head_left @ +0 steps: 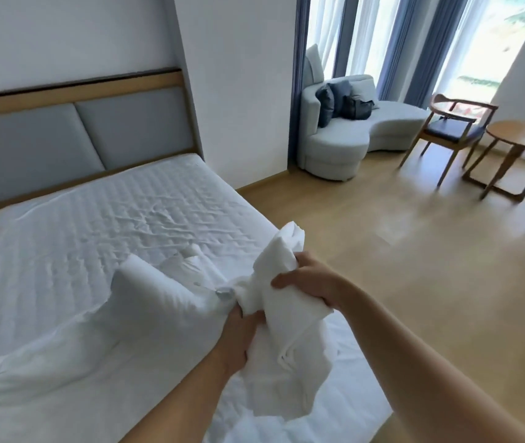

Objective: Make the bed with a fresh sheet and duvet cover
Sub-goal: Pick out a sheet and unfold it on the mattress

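A bed with a white quilted mattress pad (95, 219) fills the left half of the view, under a grey padded headboard (63, 139). A bunched white sheet (289, 314) hangs above the bed's near right edge. My left hand (238, 340) grips its lower folds from the left. My right hand (305, 279) grips the bundle higher up from the right. More white linen (155, 292) lies folded and rumpled on the mattress beside my hands, spreading toward the near left corner.
Wooden floor (382, 251) lies open to the right of the bed. A pale curved sofa (350, 135) with dark cushions stands by the curtained windows. A wooden chair (449, 129) and a round wooden table (523, 139) are at the far right.
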